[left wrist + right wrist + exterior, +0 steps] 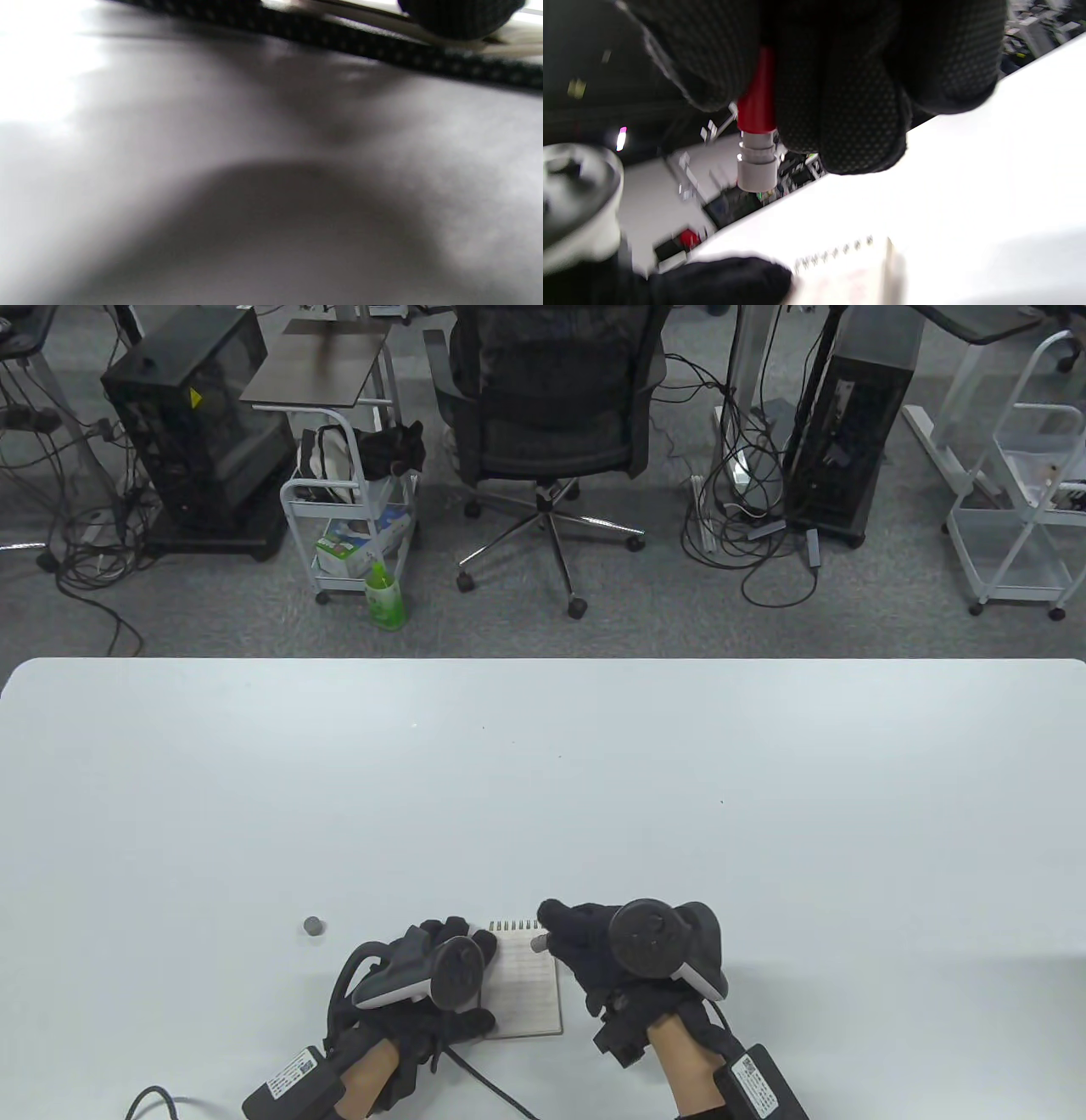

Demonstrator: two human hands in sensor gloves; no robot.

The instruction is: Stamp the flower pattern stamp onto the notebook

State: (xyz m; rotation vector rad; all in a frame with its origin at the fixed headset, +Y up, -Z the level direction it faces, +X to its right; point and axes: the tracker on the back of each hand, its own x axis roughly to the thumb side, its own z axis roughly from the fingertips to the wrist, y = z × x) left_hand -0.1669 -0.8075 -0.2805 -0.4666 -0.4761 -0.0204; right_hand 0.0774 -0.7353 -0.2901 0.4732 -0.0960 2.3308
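Observation:
A small spiral notebook (530, 988) lies open near the table's front edge; its lined page faces up. My left hand (441, 976) rests on the notebook's left side. My right hand (585, 942) grips a stamp with a red barrel and a grey tip (756, 165), and holds it just above the notebook's top right part. The notebook's spiral edge shows in the right wrist view (835, 254), with a faint pink mark on the page. A small grey round cap (314, 926) lies on the table left of my left hand. The left wrist view is a blur.
The white table (543, 780) stretches wide behind the notebook. Beyond its far edge stand an office chair (551, 415), a white cart (352, 517), computer towers and cables on the floor.

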